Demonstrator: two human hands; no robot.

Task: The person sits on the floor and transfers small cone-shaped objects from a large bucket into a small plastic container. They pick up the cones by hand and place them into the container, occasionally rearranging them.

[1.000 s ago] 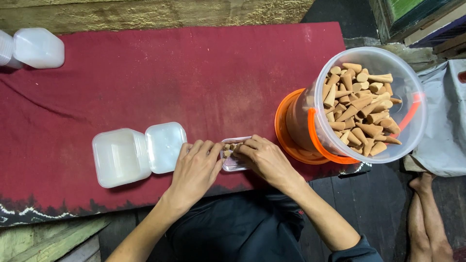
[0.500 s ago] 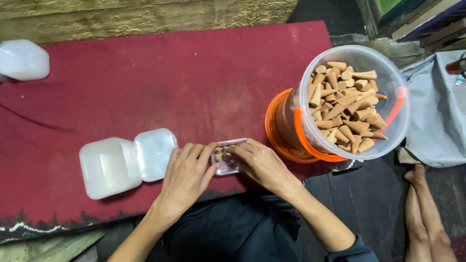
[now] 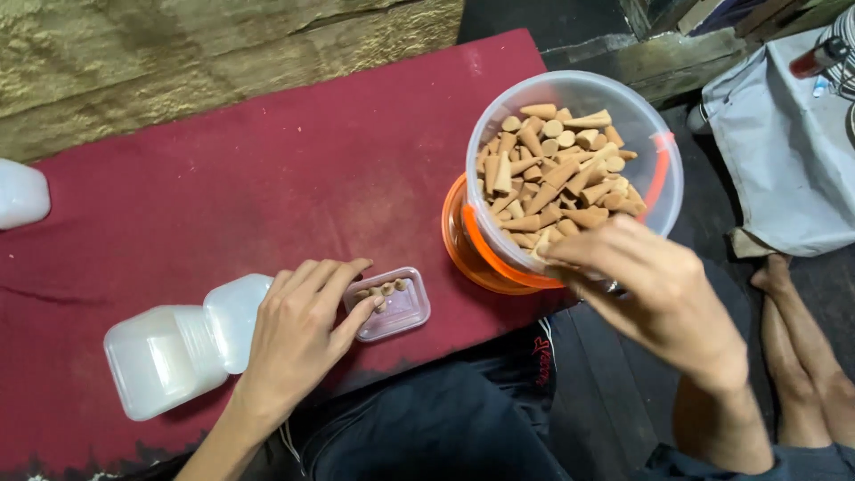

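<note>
Red cloth point(image 3: 267, 160): left hand point(image 3: 303, 330) steadies tray point(image 3: 396, 307) (near edge).

We work over a dark red cloth point(image 3: 294, 151) spread on the floor. On it, at our left fingers point(image 3: 343, 276), lies a small clear tray point(image 3: 401, 307); two white plastic containers point(image 3: 174, 347) lie beside that hand, and an orange-trimmed tub point(image 3: 463, 240) stands under our right fingers point(image 3: 579, 254).

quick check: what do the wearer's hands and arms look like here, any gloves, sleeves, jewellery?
Both are bare: no gloves, rings or watch visible on the left hand or the right hand. The left forearm is uncovered to the frame edge. At the right arm's lower end, the edge of a grey-blue sleeve shows. Nails are short.
</note>
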